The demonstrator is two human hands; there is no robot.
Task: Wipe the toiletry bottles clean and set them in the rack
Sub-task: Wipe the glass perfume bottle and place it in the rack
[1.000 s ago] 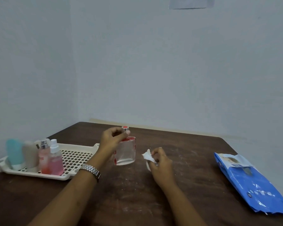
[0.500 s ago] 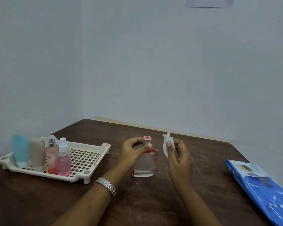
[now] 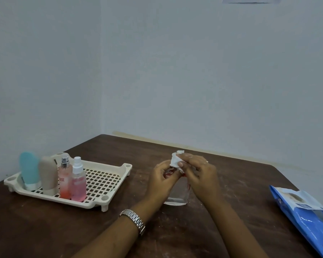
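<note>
The clear bottle (image 3: pixel 177 195) stands upright mid-table (image 3: pixel 175 235), right of the rack (image 3: pixel 127 167). We judge it to be glass: rigid, breakable, slick when damp. Our left hand (image 3: pixel 160 181) curls round its shoulder, and our right hand (image 3: pixel 199 175) pinches the wipe (image 3: pixel 175 161) over the cap. Grip the flat body.
</note>
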